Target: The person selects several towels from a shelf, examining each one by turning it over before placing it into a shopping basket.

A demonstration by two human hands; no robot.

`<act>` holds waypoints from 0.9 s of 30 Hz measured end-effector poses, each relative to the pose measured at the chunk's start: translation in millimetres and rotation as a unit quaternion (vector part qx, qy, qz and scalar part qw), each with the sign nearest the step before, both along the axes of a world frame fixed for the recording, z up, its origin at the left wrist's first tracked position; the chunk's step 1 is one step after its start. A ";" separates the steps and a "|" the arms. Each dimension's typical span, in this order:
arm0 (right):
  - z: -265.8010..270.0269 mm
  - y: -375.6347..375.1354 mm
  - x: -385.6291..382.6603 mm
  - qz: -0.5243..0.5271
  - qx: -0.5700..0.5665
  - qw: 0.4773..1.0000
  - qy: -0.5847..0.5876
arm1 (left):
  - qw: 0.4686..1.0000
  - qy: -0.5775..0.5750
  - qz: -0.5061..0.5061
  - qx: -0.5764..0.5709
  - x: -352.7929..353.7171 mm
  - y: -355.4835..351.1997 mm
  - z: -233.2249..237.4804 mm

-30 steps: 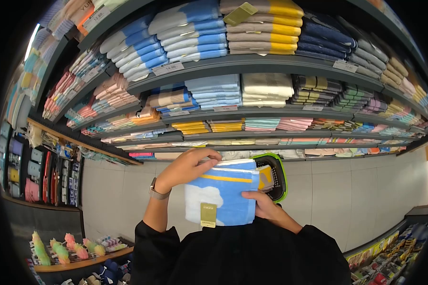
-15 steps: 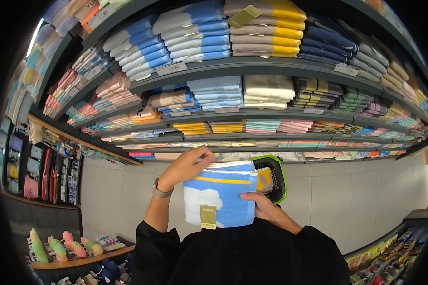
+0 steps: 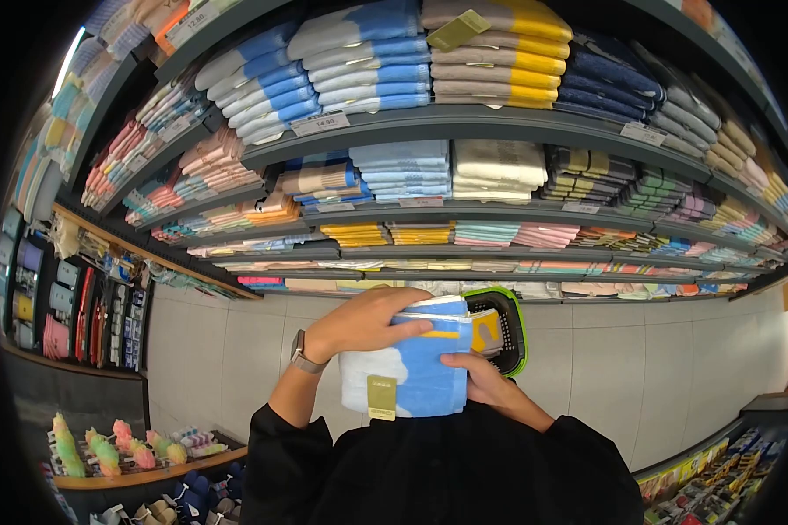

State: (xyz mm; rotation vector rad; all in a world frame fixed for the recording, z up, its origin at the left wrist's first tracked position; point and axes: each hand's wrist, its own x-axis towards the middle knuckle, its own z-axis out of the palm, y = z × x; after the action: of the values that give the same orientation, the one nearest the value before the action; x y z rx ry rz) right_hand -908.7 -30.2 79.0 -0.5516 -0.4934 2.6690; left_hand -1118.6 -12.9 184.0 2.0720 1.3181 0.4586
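Observation:
A folded blue and white towel with a yellow stripe and an olive tag is held in front of the body. Across its upper left part lies my left hand, fingers wrapped over the top edge, a watch on the wrist. My right hand grips the right edge, thumb on the front face and the other fingers hidden behind. Just beyond the towel, a black basket with a green rim stands on the floor, with a yellow and grey towel inside.
Shelves of folded towels in stacks span the far side. Pale floor tiles lie between them and the body. A low display with pastel items stands at lower left, another display at lower right.
My left hand has moved right and down, from above the towel's top left corner onto its upper front. My right hand has stayed on the right edge.

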 end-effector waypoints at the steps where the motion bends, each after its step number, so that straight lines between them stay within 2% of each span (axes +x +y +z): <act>1: 1.3 0.1 0.4 0.002 0.000 1.000 0.004 | 1.000 0.016 -0.019 0.002 6.1 0.1 3.0; 3: 2.0 0.1 1.5 0.000 -0.001 1.000 0.009 | 0.999 0.033 -0.042 0.005 14.2 0.3 0.1; 8: -7.2 -1.1 3.0 -0.016 -0.036 0.998 0.044 | 0.992 0.047 -0.050 0.104 28.1 1.1 -23.4; 15: -16.7 -3.7 -4.6 -0.022 -0.078 0.994 0.070 | 0.991 0.077 -0.079 0.075 37.8 -0.7 -33.0; 18: -15.1 -0.7 -9.0 -0.041 -0.105 0.993 0.037 | 0.989 0.084 -0.084 0.082 28.2 5.8 -45.8; 20: -20.4 6.5 -9.9 -0.067 -0.124 0.988 0.055 | 0.990 0.039 0.060 0.122 7.8 8.5 -49.0; 21: -18.8 10.2 -9.1 -0.068 -0.124 0.988 0.055 | 0.990 0.040 0.059 0.122 -4.8 5.8 -50.1; 23: -14.6 17.7 -5.9 -0.127 -0.119 0.983 0.064 | 0.972 -0.146 0.173 0.062 -33.1 -0.7 -53.0; 24: -16.0 20.9 -2.5 -0.145 -0.135 0.977 0.076 | 0.973 -0.146 0.167 0.060 -43.5 -7.5 -60.7; 26: -15.0 25.8 1.9 -0.178 -0.130 0.972 0.082 | 0.889 -0.378 0.255 -0.036 -55.2 -33.2 -86.4; 27: -14.8 27.2 3.4 -0.201 -0.124 0.968 0.088 | 0.889 -0.379 0.253 -0.037 -52.6 -47.8 -100.9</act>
State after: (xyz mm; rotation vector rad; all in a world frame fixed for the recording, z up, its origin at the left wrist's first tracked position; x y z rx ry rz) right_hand -905.3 -3.0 64.2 -0.4234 0.0095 2.3657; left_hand -1171.2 -60.7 83.1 1.2218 1.3083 1.2683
